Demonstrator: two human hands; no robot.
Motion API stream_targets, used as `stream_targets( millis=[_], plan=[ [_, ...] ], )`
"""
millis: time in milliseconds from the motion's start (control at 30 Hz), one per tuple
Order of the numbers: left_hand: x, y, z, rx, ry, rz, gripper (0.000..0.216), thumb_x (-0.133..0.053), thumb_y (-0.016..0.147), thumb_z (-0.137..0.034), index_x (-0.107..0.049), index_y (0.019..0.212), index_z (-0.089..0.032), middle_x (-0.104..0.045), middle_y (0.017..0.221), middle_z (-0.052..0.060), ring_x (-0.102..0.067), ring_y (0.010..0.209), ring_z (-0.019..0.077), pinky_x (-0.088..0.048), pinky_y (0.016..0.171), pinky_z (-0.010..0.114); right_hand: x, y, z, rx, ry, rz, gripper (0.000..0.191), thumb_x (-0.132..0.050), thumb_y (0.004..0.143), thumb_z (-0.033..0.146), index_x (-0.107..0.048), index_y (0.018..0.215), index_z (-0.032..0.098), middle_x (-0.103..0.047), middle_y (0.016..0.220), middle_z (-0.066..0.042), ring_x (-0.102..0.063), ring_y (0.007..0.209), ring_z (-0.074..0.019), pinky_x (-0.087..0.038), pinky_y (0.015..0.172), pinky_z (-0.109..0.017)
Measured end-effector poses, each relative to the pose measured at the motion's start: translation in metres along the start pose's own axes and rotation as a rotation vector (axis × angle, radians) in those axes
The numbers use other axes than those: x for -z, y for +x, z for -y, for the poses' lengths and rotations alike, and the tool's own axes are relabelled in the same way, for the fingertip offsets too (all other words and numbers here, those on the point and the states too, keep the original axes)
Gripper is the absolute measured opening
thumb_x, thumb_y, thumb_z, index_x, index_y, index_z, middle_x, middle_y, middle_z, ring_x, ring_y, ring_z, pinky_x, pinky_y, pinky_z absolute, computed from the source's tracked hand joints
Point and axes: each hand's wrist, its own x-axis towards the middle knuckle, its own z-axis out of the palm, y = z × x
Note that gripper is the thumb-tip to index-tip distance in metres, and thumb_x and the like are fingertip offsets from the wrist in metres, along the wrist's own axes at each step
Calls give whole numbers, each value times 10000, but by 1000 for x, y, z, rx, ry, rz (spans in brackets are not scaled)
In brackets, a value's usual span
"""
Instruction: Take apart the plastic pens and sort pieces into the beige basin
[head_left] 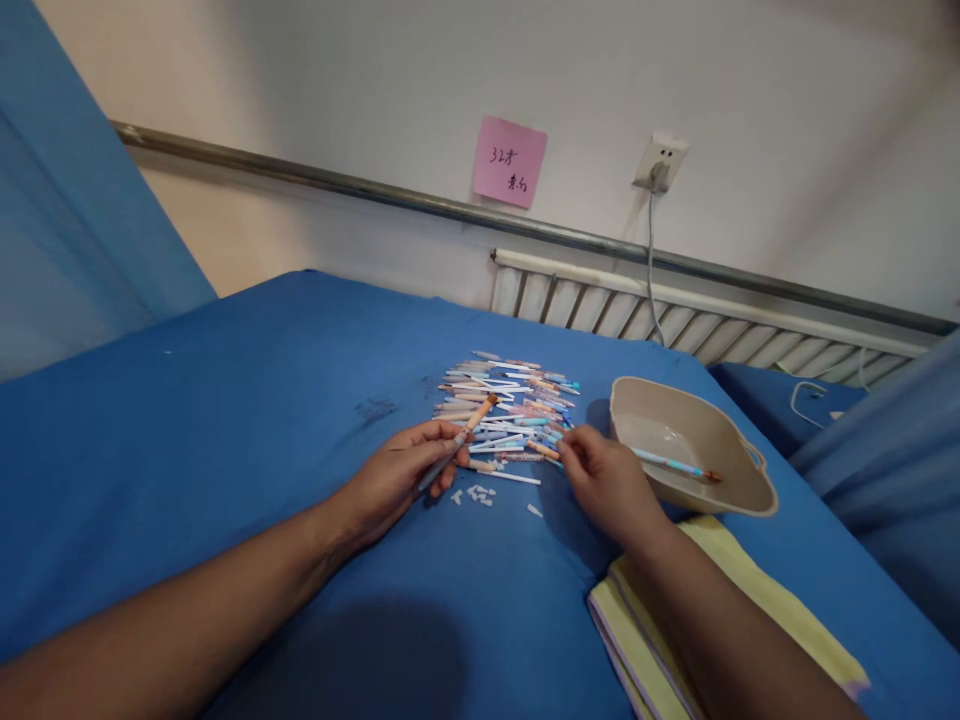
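My left hand (420, 462) is closed around a pen (474, 420) with a grey lower part, a peach upper part and a brown end pointing up and away. Beyond it lies a dense pile of pens and white sticks (502, 405) in pale blue, pink, peach and white. My right hand (606, 478) is at the pile's right side, fingers curled together; what they pinch, if anything, is hidden. Several small white pieces (480, 494) are scattered in front of the pile. A light blue pen (670, 462) with a brown end rests in the beige basin (637, 398).
The basin stands right of the pile. A folded yellow towel (739, 570) lies under my right forearm. Blue cloth (300, 400) covers the table. Behind are a radiator (592, 300), a rail, a pink note (511, 162) and a plugged-in socket (660, 162).
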Motion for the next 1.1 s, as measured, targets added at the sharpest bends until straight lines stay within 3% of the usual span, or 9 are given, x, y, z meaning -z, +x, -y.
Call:
stream_targets(
  millis=[100, 167, 300, 467, 633, 733, 900, 1100],
  plan=[
    [-1, -1, 1, 11, 41, 8, 193, -570, 830, -346, -570, 830, -153, -573, 703, -4, -432, 486, 65, -323, 430, 184, 10, -6, 3, -33, -453, 211, 167, -466, 877, 283, -588, 842, 175, -667, 741, -76, -617, 653, -193, -353, 565, -261],
    [-1, -1, 3, 25, 85, 24, 231, -586, 820, -381, -568, 813, -151, -557, 646, -16, -425, 470, 64, -327, 433, 186, 13, -9, 4, -89, -585, 301, 165, -504, 855, 298, -591, 915, 171, -680, 776, -95, -638, 694, -217, -363, 578, -267],
    [-2, -1, 6, 32, 139, 36, 268, -638, 772, -400, -566, 852, -154, -587, 672, -12, -462, 480, 67, -351, 444, 186, 7, -11, 1, -89, -606, 436, 247, -543, 828, 275, -575, 1043, 160, -681, 923, -115, -645, 830, -239, -396, 655, -275],
    [-2, 0, 9, 34, 198, 34, 303, -656, 738, -402, -558, 888, -157, -604, 701, -7, -486, 505, 76, -364, 455, 189, 2, -11, -1, -41, -551, 436, 251, -502, 816, 174, -570, 1056, 142, -664, 976, -131, -633, 857, -239, -397, 673, -281],
    [0, 0, 13, 10, 289, 62, 263, -632, 759, -389, -578, 876, -160, -592, 696, -10, -489, 524, 81, -377, 488, 198, 4, -11, -3, -22, -297, 341, 128, -508, 809, 174, -573, 919, 162, -662, 799, -89, -606, 690, -199, -372, 601, -274],
    [1, -1, 11, -14, 365, 102, 230, -625, 769, -378, -608, 852, -164, -556, 653, -24, -480, 542, 88, -363, 500, 195, 1, -8, -6, -17, 86, 271, 103, -513, 832, 235, -553, 916, 192, -615, 702, -16, -563, 631, -161, -381, 581, -253],
    [0, -3, 6, -48, 463, 140, 202, -605, 788, -359, -637, 866, -175, -551, 666, -27, -457, 568, 94, -338, 512, 191, -8, -2, -11, -97, 647, 188, 191, -510, 858, 349, -549, 964, 194, -555, 734, 8, -524, 643, -131, -411, 576, -234],
    [0, -4, 5, -52, 529, 144, 227, -601, 792, -362, -647, 922, -182, -557, 668, -26, -466, 583, 106, -352, 544, 202, -9, -2, -7, -77, 768, 154, 229, -540, 850, 382, -598, 960, 189, -560, 737, 9, -518, 660, -124, -422, 614, -237]
  ],
)
